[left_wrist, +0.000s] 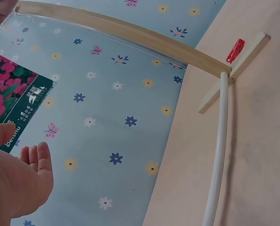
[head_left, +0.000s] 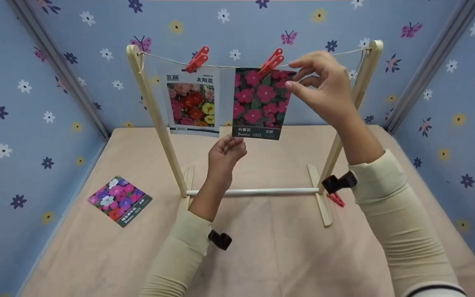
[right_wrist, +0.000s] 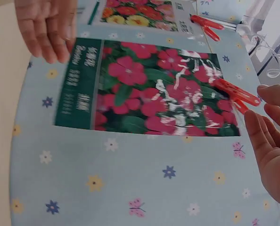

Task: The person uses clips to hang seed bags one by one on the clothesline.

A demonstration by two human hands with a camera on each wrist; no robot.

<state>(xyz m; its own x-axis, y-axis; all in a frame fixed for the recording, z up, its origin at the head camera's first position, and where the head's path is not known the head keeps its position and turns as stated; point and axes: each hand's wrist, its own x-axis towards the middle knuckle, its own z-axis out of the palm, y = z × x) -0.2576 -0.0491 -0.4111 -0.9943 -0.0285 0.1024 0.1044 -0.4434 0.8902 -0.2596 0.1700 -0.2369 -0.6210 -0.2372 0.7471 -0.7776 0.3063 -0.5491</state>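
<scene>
A seed packet with pink flowers [head_left: 262, 97] hangs from a string [head_left: 229, 66], held by a red clothespin [head_left: 272, 61]. My right hand [head_left: 324, 84] is beside its upper right corner, thumb and fingers apart, close to the clothespin's handles in the right wrist view. At the packet's lower left corner is my left hand [head_left: 225, 159]; the left wrist view shows its thumb [left_wrist: 2, 134] over the bottom edge and its fingers relaxed, away from the packet. To the left, a white seed packet [head_left: 192, 103] hangs by another red clothespin [head_left: 197, 60].
The string runs between two wooden posts [head_left: 155, 119] on feet, joined low by a white rod [head_left: 270, 191]. Another flower seed packet [head_left: 120, 201] lies flat on the left of the table. A red clothespin [head_left: 336, 199] lies by the right foot. Patterned walls [head_left: 15, 123] surround the table.
</scene>
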